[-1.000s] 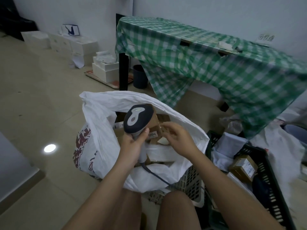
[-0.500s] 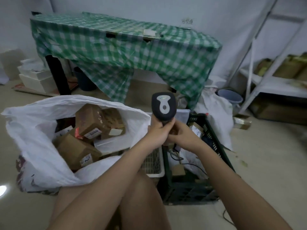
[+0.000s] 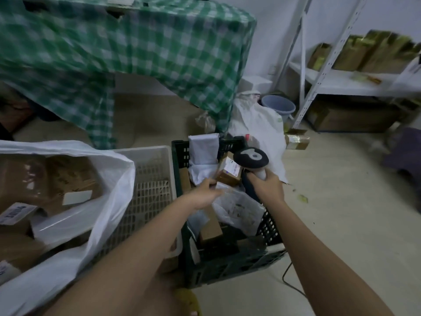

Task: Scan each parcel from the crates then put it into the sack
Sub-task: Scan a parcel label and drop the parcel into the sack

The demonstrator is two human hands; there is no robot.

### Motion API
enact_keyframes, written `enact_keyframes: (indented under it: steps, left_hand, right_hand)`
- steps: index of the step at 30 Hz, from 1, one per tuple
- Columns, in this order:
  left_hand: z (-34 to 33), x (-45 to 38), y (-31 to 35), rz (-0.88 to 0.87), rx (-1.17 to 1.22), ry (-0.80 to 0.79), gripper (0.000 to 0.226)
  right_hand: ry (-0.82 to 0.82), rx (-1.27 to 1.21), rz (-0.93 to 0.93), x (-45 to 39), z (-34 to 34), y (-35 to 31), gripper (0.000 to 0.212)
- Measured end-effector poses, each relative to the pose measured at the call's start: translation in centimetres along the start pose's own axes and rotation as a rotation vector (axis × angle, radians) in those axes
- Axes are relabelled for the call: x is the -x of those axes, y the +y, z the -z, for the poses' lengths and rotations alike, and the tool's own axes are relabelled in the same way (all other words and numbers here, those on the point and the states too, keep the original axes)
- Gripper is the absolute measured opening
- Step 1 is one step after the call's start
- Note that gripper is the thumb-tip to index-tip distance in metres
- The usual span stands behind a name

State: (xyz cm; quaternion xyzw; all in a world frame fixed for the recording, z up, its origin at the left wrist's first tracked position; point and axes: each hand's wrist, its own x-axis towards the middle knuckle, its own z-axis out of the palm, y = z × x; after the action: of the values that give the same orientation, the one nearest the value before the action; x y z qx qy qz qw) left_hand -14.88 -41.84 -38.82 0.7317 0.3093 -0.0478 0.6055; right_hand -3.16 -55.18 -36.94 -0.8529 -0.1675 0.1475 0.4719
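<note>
Scanner (image 3: 251, 158) now in right hand (image 3: 268, 187) (left hand (image 3: 203, 195) reaching into dark crate (image 3: 230, 265)).

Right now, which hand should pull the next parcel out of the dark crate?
Left. The left hand is free and already reaching among the parcels in the dark green plastic crate. The right hand grips the black handheld barcode scanner.

We reach into the dark crate (image 3: 227, 267).
Our right hand (image 3: 267, 187) grips the scanner (image 3: 251, 159); our left hand (image 3: 201, 195) touches a white parcel (image 3: 237, 206).
</note>
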Motion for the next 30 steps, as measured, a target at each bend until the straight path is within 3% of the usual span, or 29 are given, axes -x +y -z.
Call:
enact_keyframes:
  steps: [1, 4, 10, 14, 17, 20, 24, 27, 30]
  left_hand:
    - [0.5, -1.7, -0.3, 0.014, -0.025, 0.047, 0.008]
    - [2.8, -7.5, -1.5, 0.075, -0.035, 0.208, 0.026]
    - [8.0, -19.4, -1.3, -0.024, -0.058, 0.449, 0.005]
    - [10.6, -26.7, -1.5, -0.109, -0.238, 0.592, 0.060]
    - [12.2, -30.6, -2.1, -0.176, -0.411, 0.601, 0.076]
    - [12.7, -33.0, -3.6, -0.146, -0.436, 0.535, 0.066]
    - [10.6, -31.1, -6.0, -0.269, -0.373, 0.663, 0.023]
    - [7.7, -27.0, -6.7, -0.419, -0.352, 0.745, 0.021]
    - [6.0, -22.7, -6.9, -0.561, -0.463, 0.743, 0.030]
  right_hand:
    - [-0.010, -0.064, -0.025, -1.5, -0.8, 0.8, 0.008]
    - [-0.071, -0.171, -0.088, -5.9, -3.8, 2.2, 0.006]
    - [-0.040, -0.365, -0.140, -14.9, -11.1, 3.6, 0.010]
    - [0.061, -0.393, -0.149, -20.4, -14.8, 4.2, 0.012]
    - [0.064, -0.436, -0.124, -23.6, -16.7, 3.9, 0.008]
    - [0.020, -0.475, -0.110, -26.0, -18.0, 4.4, 0.010]
    - [0.060, -0.418, -0.155, -25.3, -18.8, 6.7, 0.016]
    - [0.175, -0.590, -0.241, -23.3, -17.2, 6.8, 0.026]
    - [0.186, -0.696, -0.314, -21.0, -14.7, 5.1, 0.048]
